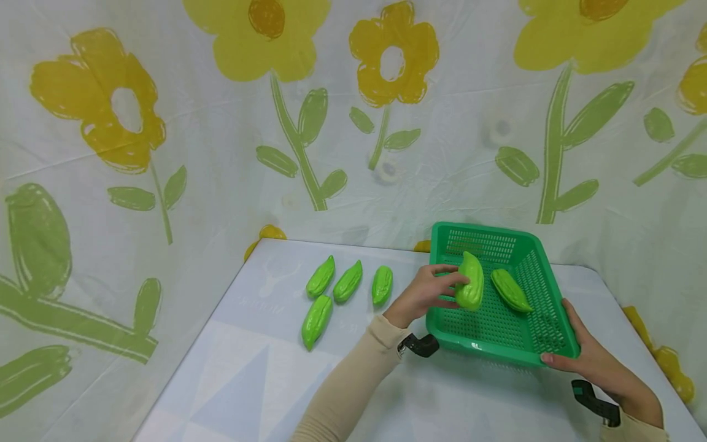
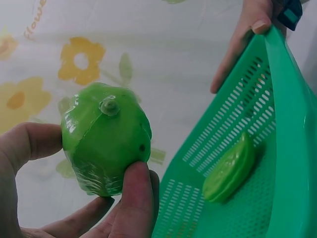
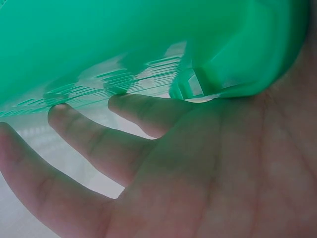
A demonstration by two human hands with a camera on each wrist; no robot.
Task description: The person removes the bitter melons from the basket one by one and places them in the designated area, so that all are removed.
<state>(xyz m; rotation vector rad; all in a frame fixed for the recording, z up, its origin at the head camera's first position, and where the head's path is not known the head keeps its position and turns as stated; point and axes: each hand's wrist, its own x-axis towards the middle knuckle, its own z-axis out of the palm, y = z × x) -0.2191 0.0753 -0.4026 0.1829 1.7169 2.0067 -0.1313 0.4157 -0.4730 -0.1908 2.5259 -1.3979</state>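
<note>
My left hand point(image 1: 428, 291) holds a bright green, ridged bitter melon point(image 1: 471, 281) between thumb and fingers, above the left part of a green plastic basket point(image 1: 486, 350). In the left wrist view, the held bitter melon point(image 2: 106, 139) shows its stem end and shiny clear film. A second bitter melon point(image 1: 510, 290) lies inside the basket. My right hand point(image 1: 593, 356) grips the basket's near right corner, thumb over the rim. The right wrist view shows the fingers point(image 3: 99, 148) reaching along the basket's underside.
Several more bitter melons lie on the table point(image 1: 237, 368) left of the basket, including one nearer bitter melon point(image 1: 317, 322) and one closest to the left hand, a bitter melon point(image 1: 382, 285). A flower-printed curtain point(image 1: 442, 172) hangs behind the table and along its left side.
</note>
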